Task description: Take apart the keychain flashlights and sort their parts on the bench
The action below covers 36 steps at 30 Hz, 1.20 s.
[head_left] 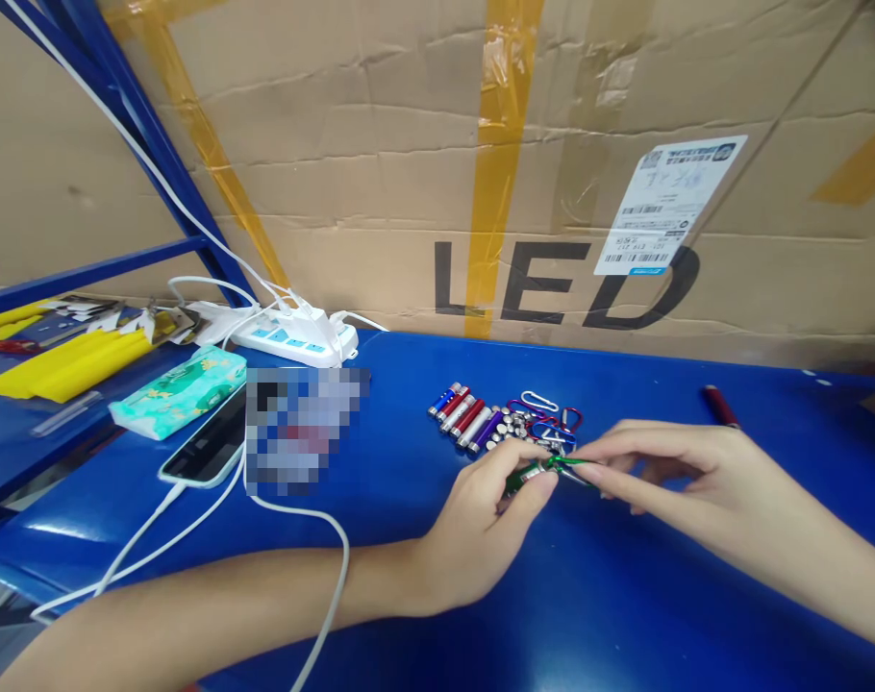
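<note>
Between thumb and fingers, my left hand [485, 514] grips a small green flashlight [525, 476], mostly covered by the fingers. My right hand [679, 476] pinches a green carabiner [574, 462] at the end of that flashlight; whether the two are linked I cannot tell. Just beyond my hands lies a row of small flashlights [466, 415] in blue, red, silver and purple. Beside them sit several button cells [506, 426] and loose carabiners [539, 402] in silver, red and blue. A dark red flashlight [718, 406] rests behind my right hand.
A large cardboard box [380, 192] marked LED stands along the back of the blue table [394, 384]. At left are a white power strip [293, 338], a phone [207, 442] on a white cable [340, 548], a tissue pack [182, 389] and yellow strips [77, 360].
</note>
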Motion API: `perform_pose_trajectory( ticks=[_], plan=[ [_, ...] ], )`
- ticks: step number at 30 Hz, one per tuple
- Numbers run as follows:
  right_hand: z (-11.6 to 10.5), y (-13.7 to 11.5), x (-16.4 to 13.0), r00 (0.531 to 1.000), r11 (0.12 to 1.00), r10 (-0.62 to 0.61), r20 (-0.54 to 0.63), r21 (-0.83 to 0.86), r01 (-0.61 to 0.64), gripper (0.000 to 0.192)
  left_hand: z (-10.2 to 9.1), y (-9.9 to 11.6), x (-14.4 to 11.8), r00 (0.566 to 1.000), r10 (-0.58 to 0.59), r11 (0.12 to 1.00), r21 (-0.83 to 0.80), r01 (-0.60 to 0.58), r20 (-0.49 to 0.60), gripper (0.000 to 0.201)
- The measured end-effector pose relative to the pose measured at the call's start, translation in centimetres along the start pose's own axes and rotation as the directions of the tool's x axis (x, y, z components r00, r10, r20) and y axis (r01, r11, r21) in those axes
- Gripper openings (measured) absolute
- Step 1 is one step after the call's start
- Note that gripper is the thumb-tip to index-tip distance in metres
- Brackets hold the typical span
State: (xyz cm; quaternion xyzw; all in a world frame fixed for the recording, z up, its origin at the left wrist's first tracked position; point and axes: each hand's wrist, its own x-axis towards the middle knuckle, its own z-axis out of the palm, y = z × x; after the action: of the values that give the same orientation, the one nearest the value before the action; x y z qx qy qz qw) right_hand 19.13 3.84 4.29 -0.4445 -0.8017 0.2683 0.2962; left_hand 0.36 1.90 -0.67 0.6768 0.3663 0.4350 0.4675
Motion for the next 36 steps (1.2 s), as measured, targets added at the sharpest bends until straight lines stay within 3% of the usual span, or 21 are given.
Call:
perform_pose_trajectory(
  ticks=[7,15,18,22,24,36],
  plan=[
    [0.1,0.3,-0.1,0.994,0.990,-0.087,-0.074,-0.117,0.078,0.022,0.3,-0.5,-0.2,0.999,-0.001,0.999,-0.039,-0.001,-0.047,0.018],
    [0.5,0.2,-0.2,0.994,0.997,-0.075,-0.081,-0.019,0.074,0.020,0.2,-0.2,0.1,1.000,0.007,0.999,-0.034,-0.008,-0.028,0.012],
    [0.6,0.2,-0.3,0.977,0.982,-0.177,-0.122,-0.086,0.167,0.015,0.3,-0.3,0.1,0.999,-0.008,0.999,-0.043,0.007,-0.035,0.012],
    [0.7,0.1,-0.4,0.909,0.916,-0.369,-0.194,-0.241,0.321,0.013,0.3,-0.4,0.1,0.998,-0.036,0.998,-0.048,0.033,-0.057,0.012],
    [0.8,0.0,-0.4,0.896,0.903,-0.397,-0.202,-0.262,0.341,0.013,0.3,-0.4,0.1,0.997,-0.046,0.998,-0.045,0.043,-0.062,0.012],
    [1.4,0.0,-0.5,0.972,0.983,-0.185,-0.147,-0.024,0.184,0.014,0.6,-0.5,-0.1,0.998,-0.055,0.997,-0.049,0.053,-0.037,0.009]
  ],
)
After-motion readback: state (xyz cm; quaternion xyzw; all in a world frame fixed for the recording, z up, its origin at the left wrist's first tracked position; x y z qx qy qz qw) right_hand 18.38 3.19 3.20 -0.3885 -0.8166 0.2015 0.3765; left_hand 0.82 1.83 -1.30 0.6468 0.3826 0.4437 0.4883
